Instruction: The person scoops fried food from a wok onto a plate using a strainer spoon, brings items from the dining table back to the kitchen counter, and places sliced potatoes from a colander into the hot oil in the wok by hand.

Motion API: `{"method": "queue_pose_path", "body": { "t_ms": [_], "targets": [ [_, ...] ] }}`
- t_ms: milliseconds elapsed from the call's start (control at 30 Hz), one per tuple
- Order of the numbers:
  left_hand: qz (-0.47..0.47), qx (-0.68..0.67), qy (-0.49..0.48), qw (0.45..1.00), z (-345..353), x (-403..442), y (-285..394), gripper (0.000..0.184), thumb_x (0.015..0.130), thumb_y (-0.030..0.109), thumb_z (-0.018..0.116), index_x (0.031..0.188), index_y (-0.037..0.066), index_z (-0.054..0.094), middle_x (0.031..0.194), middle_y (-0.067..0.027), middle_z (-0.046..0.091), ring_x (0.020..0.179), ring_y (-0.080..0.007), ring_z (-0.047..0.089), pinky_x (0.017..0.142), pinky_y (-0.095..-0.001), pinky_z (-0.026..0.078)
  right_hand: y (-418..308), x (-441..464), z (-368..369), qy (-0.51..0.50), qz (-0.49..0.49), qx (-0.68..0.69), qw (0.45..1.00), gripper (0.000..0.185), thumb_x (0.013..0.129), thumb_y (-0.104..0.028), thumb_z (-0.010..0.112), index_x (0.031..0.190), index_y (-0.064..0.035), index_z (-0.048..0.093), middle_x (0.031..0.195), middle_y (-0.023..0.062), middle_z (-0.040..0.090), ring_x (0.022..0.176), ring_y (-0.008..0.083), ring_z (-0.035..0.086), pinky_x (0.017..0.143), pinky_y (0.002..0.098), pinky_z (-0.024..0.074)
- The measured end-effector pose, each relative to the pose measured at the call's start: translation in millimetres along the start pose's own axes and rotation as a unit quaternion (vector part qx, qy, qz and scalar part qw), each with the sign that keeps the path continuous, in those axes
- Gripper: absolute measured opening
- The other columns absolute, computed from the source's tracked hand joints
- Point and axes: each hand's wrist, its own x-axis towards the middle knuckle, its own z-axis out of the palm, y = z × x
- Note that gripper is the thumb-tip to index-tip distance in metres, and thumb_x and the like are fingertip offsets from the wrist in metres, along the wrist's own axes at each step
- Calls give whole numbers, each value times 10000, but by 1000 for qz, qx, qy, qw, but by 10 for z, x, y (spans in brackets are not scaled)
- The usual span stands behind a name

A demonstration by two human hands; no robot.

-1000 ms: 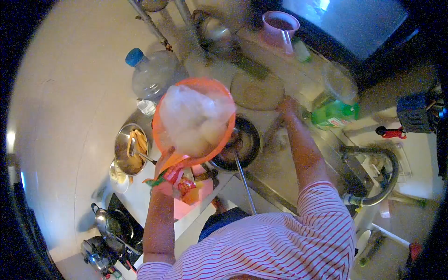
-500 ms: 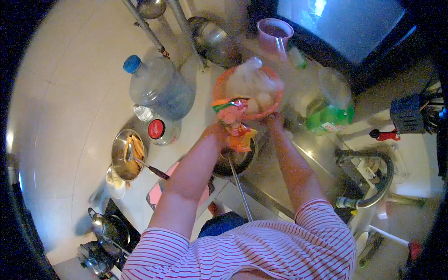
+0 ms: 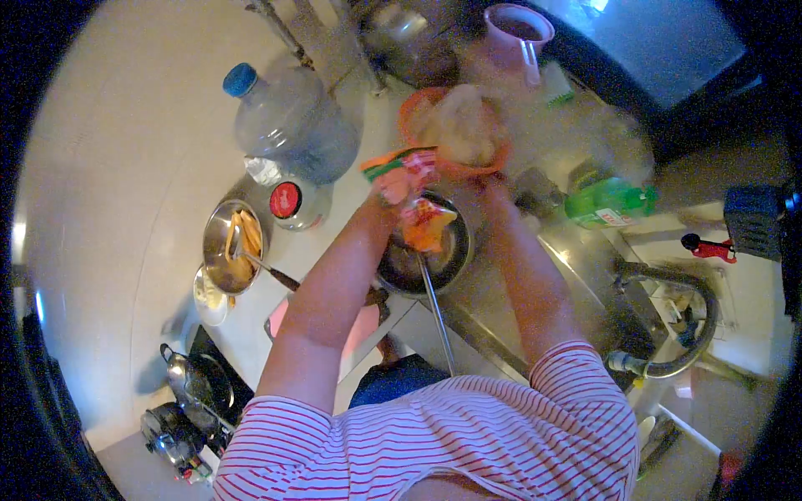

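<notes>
One packet (image 3: 430,230) in curled left hand (image 3: 389,204), angled over pan (image 3: 458,250). Touches near rim of basin (image 3: 473,169) with right hand (image 3: 492,184), closure too blurred to judge. Basin straight ahead, beyond pan, nearer to right hand.

Lettering defeats the eye from where I stand in this kitchen: not one word, brand or number can be read. A translucent green plastic container (image 3: 597,199) carries a white label (image 3: 615,218) with red markings (print, by the look of it, but too small to make out). In the person's left hand (image 3: 389,200), a crumpled, glossy plastic packet in red, orange and green (image 3: 428,225) shows bright printed patches, blurred past reading. Any marks on the round red lid (image 3: 286,200) of a clear jar (image 3: 311,215) are too indistinct to tell.
</notes>
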Motion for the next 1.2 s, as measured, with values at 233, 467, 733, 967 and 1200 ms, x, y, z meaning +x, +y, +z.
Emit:
{"method": "queue_pose_path", "body": {
  "t_ms": [233,467,733,967,1200],
  "targets": [
    [114,-108,-22,987,-62,-1987,119,622,748,219,541,1245,-76,310,1091,-195,524,547,-76,414,484,-209,358,68,-542,-217,47,-88,-60,993,257,799,-119,551,1031,-17,510,833,92,570,728,191,555,629,330,484],
    [109,-305,-41,945,-602,-3559,-648,647,820,212,501,1301,-73,175,1122,-300,486,639,-186,552,579,-276,423,252,-2419,-459,-54,70,-248,965,389,848,-246,527,1117,10,411,830,89,559,717,186,578,620,324,494],
    [165,-311,34,935,-585,-4371,-827,577,847,225,424,1282,-86,208,1063,-260,536,596,-185,531,531,-273,421,808,-2167,128,-117,-1,-318,941,311,807,-220,548,1039,-28,470,780,90,578,684,222,574,628,353,500],
    [247,-125,289,917,-1009,-4728,-1228,485,822,295,516,1222,55,385,1112,-144,519,669,-182,548,540,-267,477,681,-498,-92,-213,30,-276,937,180,770,-165,556,906,-56,511,775,86,559,663,216,533,560,356,451],
    [242,-360,245,867,-1224,-4744,-1259,440,811,354,505,1164,98,445,1030,-104,522,734,-202,560,571,-310,504,288,-2092,987,-179,-311,-597,718,416,736,-171,643,1089,-43,464,995,81,527,906,205,504,778,336,405]
  ]
}}
